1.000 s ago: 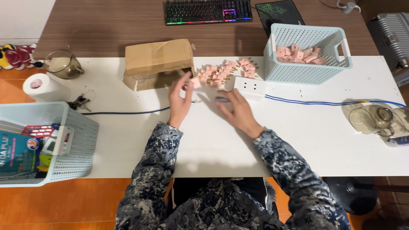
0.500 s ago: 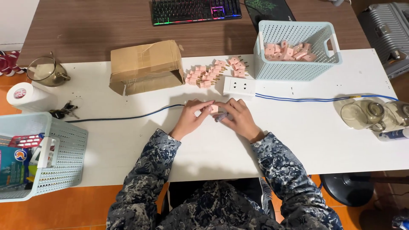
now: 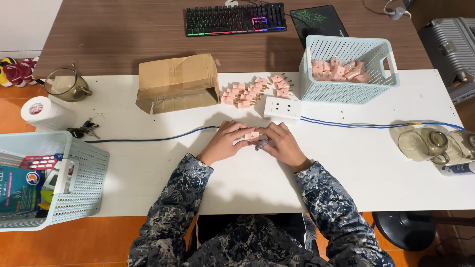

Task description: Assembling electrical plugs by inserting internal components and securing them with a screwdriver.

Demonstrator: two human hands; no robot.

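Observation:
My left hand [image 3: 225,142] and my right hand [image 3: 280,143] meet at the middle of the white table [image 3: 346,163]. Between their fingertips sits a small pink plug adapter [image 3: 252,135], which both hands pinch. A dark slim object [image 3: 261,144] lies under my right fingers; its kind is unclear. Just beyond the hands stands a white socket block [image 3: 282,108] on a blue cable [image 3: 376,125]. A loose heap of pink plug adapters [image 3: 252,90] lies behind it.
A light blue basket [image 3: 346,89] with more pink adapters stands at the back right. A brown cardboard box [image 3: 177,81] lies back left. Another basket [image 3: 84,173] with packets hangs over the left edge. Glass jars [image 3: 435,144] at right, tape roll [image 3: 37,111], keys [image 3: 84,129], keyboard [image 3: 235,19] behind.
My left hand has come back from the pile of adapters by the box. Both hands have drawn together nearer to me, now holding one pink adapter between them.

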